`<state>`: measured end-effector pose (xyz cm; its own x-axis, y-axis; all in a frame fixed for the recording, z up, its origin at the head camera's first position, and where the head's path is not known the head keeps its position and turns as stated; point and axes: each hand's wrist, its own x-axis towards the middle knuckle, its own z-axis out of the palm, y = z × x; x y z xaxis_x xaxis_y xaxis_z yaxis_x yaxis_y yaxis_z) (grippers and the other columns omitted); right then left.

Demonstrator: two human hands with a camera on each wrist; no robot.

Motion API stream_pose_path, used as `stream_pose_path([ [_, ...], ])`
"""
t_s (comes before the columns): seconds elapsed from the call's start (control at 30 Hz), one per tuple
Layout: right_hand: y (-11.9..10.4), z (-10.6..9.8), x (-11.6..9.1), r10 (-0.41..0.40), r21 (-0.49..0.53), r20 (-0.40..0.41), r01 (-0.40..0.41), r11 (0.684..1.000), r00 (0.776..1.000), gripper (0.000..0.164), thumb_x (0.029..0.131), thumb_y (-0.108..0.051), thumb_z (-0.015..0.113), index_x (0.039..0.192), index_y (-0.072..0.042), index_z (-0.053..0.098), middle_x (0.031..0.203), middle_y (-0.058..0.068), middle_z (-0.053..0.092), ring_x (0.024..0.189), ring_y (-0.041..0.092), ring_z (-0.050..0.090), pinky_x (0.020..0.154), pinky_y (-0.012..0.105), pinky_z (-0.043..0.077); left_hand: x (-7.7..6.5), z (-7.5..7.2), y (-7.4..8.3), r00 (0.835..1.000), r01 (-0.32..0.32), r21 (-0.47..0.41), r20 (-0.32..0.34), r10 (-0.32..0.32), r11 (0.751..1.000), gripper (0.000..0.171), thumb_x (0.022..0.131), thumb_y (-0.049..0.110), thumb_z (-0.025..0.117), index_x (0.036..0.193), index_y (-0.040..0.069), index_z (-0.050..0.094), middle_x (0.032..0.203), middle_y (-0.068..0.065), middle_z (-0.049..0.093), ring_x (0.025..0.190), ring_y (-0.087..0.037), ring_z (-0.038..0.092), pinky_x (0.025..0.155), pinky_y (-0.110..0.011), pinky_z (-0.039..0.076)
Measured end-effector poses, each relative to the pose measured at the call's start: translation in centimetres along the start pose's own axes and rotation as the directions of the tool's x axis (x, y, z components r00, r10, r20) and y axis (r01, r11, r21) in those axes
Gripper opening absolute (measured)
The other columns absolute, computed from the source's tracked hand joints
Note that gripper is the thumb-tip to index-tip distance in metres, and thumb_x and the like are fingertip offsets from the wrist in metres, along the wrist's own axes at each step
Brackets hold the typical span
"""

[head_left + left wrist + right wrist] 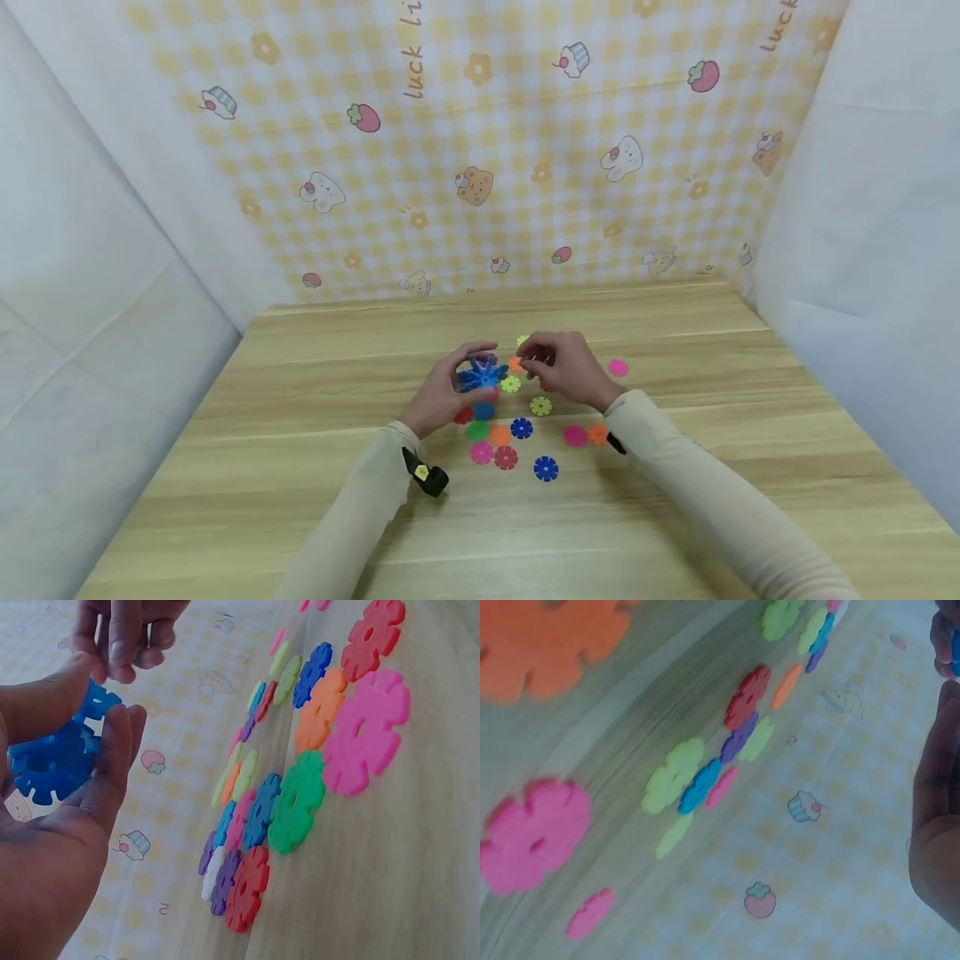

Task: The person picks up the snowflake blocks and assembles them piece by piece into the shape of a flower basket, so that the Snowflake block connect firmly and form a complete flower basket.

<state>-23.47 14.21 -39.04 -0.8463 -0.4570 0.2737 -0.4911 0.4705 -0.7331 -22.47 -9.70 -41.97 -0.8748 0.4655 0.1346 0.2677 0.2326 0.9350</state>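
Observation:
My left hand (441,402) holds a cluster of blue notched plastic discs (483,377) joined together, raised above the table. In the left wrist view, the blue cluster (56,761) sits between thumb and fingers, with one disc sticking up near the thumb tip. Just to the right of it hovers my right hand (573,368), its fingers loosely bent and apart from the cluster. Nothing shows between those fingers in the left wrist view. Only the edge of the right hand (937,802) appears in the right wrist view.
Loose notched discs lie spread on the wooden table (300,467) under and around the hands, among them a dark blue disc (546,468), a green disc (296,802) and a pink disc (536,836). A yellow checked cloth (510,125) hangs behind, with white sheets at both sides.

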Motion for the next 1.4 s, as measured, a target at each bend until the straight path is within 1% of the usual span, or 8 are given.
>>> stream_pose_path([
  [0.23, 1.3, -0.8, -0.2, 0.066, -0.157, 0.130, -0.045, 0.987, 0.989, 0.013, 0.091, -0.006, 0.070, 0.102, -0.002, 0.075, 0.088, 0.007, 0.074, 0.074, 0.013, 0.064, 0.068, 0.022, 0.055, -0.1, 0.1, 0.3, 0.999, 0.031, 0.037, -0.013, -0.031, 0.999, 0.044, 0.090, 0.007, 0.073, 0.131, 0.014, 0.056, 0.138, -0.011, 0.054, 0.124, -0.030, 0.054, 0.108, -0.052, 0.047],
  [0.4, 2.2, -0.7, -0.4, 0.097, -0.279, 0.217, -0.034, 0.960, 0.971, 0.013, 0.088, -0.004, 0.072, 0.100, -0.006, 0.076, 0.090, 0.002, 0.073, 0.076, 0.010, 0.059, 0.071, 0.023, 0.054, -0.1, 0.1, 0.3, 0.998, 0.061, 0.026, -0.028, -0.060, 0.998, 0.042, 0.090, 0.008, 0.074, 0.126, 0.013, 0.053, 0.144, -0.008, 0.052, 0.127, -0.033, 0.054, 0.108, -0.054, 0.047],
  [0.6, 3.0, -0.1, -0.8, 0.092, -0.343, 0.285, 0.012, 0.939, 0.954, 0.017, 0.084, -0.003, 0.075, 0.100, -0.006, 0.076, 0.092, 0.002, 0.072, 0.080, 0.010, 0.059, 0.073, 0.023, 0.053, 0.0, 0.1, 0.0, 0.998, 0.068, 0.012, -0.009, -0.068, 0.998, 0.055, 0.090, 0.006, 0.073, 0.138, 0.014, 0.048, 0.146, -0.012, 0.048, 0.130, -0.036, 0.051, 0.108, -0.055, 0.047],
  [0.77, 3.1, 0.4, -1.0, 0.081, -0.395, 0.302, 0.048, 0.918, 0.950, 0.017, 0.079, -0.004, 0.079, 0.096, -0.008, 0.078, 0.087, 0.001, 0.068, 0.079, 0.011, 0.055, 0.071, 0.022, 0.050, 0.0, 0.1, 0.0, 0.996, 0.065, -0.022, 0.055, -0.063, 0.998, 0.067, 0.091, 0.001, 0.070, 0.149, 0.018, 0.041, 0.155, -0.017, 0.040, 0.137, -0.039, 0.046, 0.112, -0.058, 0.043],
  [0.97, 3.0, 0.8, -1.0, 0.139, -0.375, 0.313, -0.013, 0.927, 0.939, 0.018, 0.078, 0.000, 0.075, 0.092, -0.011, 0.072, 0.085, 0.000, 0.063, 0.078, 0.013, 0.051, 0.070, 0.024, 0.048, -0.1, 0.1, 0.0, 0.993, 0.082, -0.031, 0.082, -0.080, 0.996, 0.066, 0.094, 0.001, 0.067, 0.151, 0.021, 0.040, 0.158, -0.016, 0.037, 0.140, -0.038, 0.043, 0.114, -0.056, 0.041],
  [1.17, 2.7, 0.7, -0.9, 0.121, -0.297, 0.340, -0.016, 0.955, 0.933, 0.023, 0.080, 0.006, 0.072, 0.091, -0.013, 0.065, 0.085, 0.000, 0.062, 0.077, 0.012, 0.052, 0.069, 0.023, 0.048, -0.2, 0.0, -0.1, 0.991, 0.074, -0.088, 0.114, -0.064, 0.993, 0.064, 0.095, 0.008, 0.067, 0.151, 0.020, 0.039, 0.157, -0.015, 0.036, 0.136, -0.035, 0.048, 0.110, -0.048, 0.047],
  [1.3, 2.5, 0.4, -0.9, 0.076, -0.218, 0.321, -0.004, 0.976, 0.944, 0.020, 0.082, 0.007, 0.070, 0.090, -0.011, 0.067, 0.086, 0.002, 0.067, 0.078, 0.011, 0.057, 0.072, 0.023, 0.051, -0.2, 0.0, -0.1, 0.991, 0.064, -0.105, 0.123, -0.051, 0.992, 0.063, 0.095, 0.009, 0.067, 0.151, 0.019, 0.040, 0.156, -0.013, 0.037, 0.134, -0.031, 0.048, 0.111, -0.045, 0.047],
  [1.4, 2.2, 0.2, -0.8, 0.045, -0.158, 0.261, -0.003, 0.987, 0.964, 0.019, 0.084, 0.008, 0.068, 0.095, -0.008, 0.071, 0.090, 0.003, 0.070, 0.080, 0.011, 0.061, 0.074, 0.023, 0.054, -0.3, 0.0, -0.1, 0.992, 0.051, -0.105, 0.122, -0.038, 0.993, 0.062, 0.096, 0.005, 0.066, 0.150, 0.017, 0.040, 0.156, -0.012, 0.038, 0.137, -0.030, 0.046, 0.111, -0.042, 0.047],
])
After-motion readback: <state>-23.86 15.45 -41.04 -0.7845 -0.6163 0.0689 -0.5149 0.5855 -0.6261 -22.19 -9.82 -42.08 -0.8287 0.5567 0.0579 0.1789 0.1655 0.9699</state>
